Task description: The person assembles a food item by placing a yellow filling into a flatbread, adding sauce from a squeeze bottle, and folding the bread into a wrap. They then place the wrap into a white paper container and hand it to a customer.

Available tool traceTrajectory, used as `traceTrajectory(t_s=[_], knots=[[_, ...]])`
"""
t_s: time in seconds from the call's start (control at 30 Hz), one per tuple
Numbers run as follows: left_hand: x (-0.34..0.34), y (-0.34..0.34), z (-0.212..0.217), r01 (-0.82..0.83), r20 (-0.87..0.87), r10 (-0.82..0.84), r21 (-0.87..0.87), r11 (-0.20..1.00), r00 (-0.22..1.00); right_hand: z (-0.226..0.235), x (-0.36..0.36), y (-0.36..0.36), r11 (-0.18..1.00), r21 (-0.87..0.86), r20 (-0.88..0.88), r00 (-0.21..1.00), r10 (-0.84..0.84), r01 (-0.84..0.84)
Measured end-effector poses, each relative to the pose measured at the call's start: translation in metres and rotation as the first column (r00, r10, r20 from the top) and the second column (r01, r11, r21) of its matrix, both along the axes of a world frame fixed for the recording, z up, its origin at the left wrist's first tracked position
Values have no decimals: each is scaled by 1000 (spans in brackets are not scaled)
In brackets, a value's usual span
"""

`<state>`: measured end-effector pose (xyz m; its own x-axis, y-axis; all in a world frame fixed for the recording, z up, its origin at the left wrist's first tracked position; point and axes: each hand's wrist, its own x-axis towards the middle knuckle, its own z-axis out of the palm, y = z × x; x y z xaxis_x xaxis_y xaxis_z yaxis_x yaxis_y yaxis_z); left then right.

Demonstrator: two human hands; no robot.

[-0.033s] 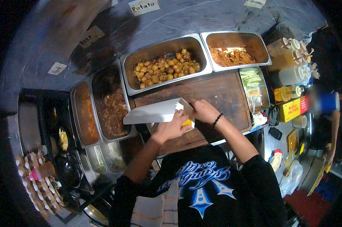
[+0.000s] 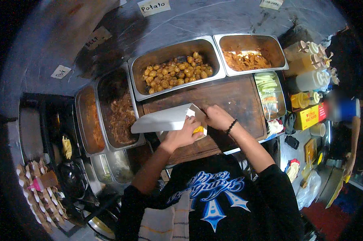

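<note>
I'm watching remotely: wooden board (image 2: 237, 100) beneath the open white box (image 2: 159, 120)! Left hand (image 2: 183, 135) in the box, fingers bent; right hand (image 2: 218, 117) curled at the box's right edge; pinching, I can't tell. Yellow piece (image 2: 198, 129) in the box.

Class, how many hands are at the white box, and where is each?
2: the left hand at the opening of the white box, by something yellow; the right hand at the box's right edge.

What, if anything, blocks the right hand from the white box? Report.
Nothing visible: the right hand is at the right edge of the white box. The left hand is farther left.
</note>
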<state>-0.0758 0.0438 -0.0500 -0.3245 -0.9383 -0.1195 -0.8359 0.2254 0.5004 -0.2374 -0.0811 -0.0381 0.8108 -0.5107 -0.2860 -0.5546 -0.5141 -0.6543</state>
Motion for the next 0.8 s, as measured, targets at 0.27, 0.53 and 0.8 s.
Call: traceTrajectory(t_s=[0.27,0.53,0.8], knots=[[4,-19,0,-93,8,94,267,959,996,3,3,-2,998,-62,121,992,26,-19],[-9,-26,15,-65,91,60,51,997,994,-22,-13,33,964,-75,38,966,-254,256],[-32,-44,15,-101,13,100,115,988,995,-24,-30,30,953,-128,126,958,-257,273]])
